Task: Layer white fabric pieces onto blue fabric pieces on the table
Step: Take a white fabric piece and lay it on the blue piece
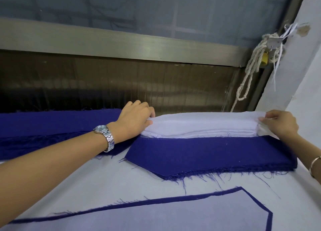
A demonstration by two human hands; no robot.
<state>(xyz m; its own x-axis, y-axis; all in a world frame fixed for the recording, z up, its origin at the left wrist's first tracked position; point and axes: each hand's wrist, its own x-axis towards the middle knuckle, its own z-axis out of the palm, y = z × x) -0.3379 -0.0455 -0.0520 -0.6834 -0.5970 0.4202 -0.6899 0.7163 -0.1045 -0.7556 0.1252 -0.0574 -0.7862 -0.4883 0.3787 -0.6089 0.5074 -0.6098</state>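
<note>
Head view shows both hands reaching to the counter's far right corner, where the white stack (199, 133) lies along the far half of a blue stack (208, 152), leaving the blue's near strip bare. The left hand (137, 119) has its grip curled over the stack's left end. Whether it holds one sheet or several cannot be told. The right hand (278, 124) has a narrow grip, pinching the top white piece (208, 120) at its right end, where a thin corner lifts free. Taking both ends likely keeps a limp sheet taut and separates it cleanly. Near the counter's (86, 178) front edge a layered pair (156, 213) lies flat, white inside a blue border, probably the pattern to repeat.
</note>
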